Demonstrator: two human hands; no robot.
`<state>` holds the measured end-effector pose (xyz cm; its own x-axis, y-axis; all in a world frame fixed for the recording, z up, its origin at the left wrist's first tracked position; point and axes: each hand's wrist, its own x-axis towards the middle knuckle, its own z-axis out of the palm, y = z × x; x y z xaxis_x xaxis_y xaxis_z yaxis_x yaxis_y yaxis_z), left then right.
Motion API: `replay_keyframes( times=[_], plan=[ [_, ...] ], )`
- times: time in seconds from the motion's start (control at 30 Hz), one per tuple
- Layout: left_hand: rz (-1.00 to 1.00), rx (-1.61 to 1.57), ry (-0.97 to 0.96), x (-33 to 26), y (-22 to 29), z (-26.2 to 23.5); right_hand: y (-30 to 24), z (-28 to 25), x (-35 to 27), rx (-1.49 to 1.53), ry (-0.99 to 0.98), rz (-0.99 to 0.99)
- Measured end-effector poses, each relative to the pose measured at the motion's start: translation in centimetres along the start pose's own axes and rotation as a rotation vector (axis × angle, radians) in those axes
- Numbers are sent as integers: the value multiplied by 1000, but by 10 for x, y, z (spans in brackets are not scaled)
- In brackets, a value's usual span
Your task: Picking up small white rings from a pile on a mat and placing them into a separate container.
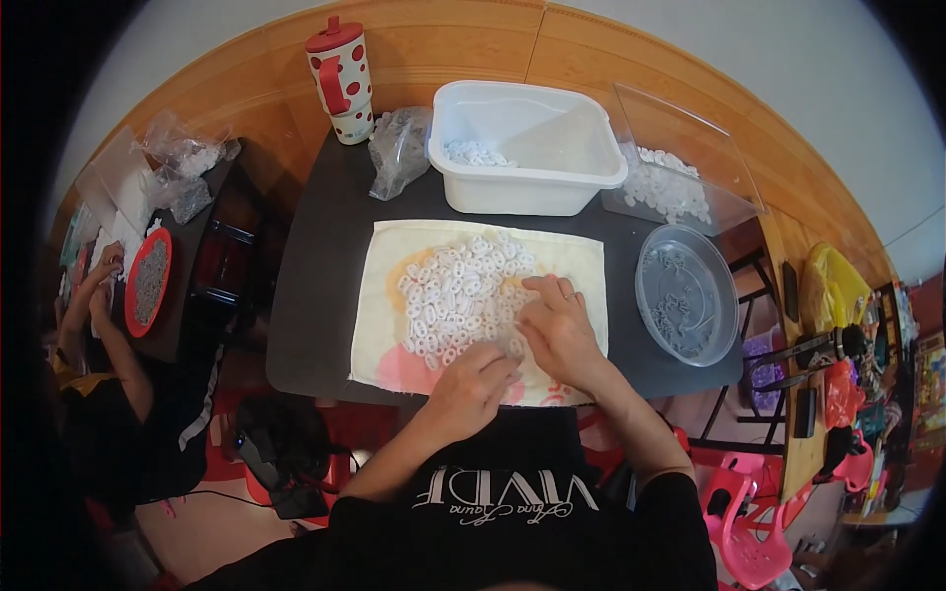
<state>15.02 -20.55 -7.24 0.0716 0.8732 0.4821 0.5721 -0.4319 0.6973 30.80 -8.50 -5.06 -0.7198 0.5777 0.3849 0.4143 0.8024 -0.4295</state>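
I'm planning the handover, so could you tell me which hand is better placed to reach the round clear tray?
Probably the right hand: it rests on the white pieces nearer the round clear tray.

tubs: one white tub [527, 148]; round dishes: one clear dish [687, 293]; cups: one dotted cup [342, 79]; cloths: one cloth [384, 295]

A person seen from above, at the six o'clock edge of the view. They wear a black short-sleeved top with a band of large white lettering across the chest and a thinner line of white script beneath it, both upside down from this viewpoint. Both forearms are bare below the sleeves, which end near the elbows. The left hand [471, 382] wears nothing. The right hand [558, 323], toward one o'clock from it, has a thin ring [569, 294] on one finger.
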Motion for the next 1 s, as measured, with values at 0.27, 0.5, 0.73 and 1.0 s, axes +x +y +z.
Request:
replay_keyframes(
  times=[0.27,0.5,0.73,1.0],
  plan=[
    [-143,-277,218,10,6,0,-13,-13,-24,213,39,-47],
    [-321,-643,78,17,5,0,-21,-30,-31,-2,100,-229],
    [-514,-786,22,11,-3,20,14,-63,-42,74,156,-147],
    [-411,-627,148,14,0,19,141,-136,-80,-267,249,298]
  ],
)
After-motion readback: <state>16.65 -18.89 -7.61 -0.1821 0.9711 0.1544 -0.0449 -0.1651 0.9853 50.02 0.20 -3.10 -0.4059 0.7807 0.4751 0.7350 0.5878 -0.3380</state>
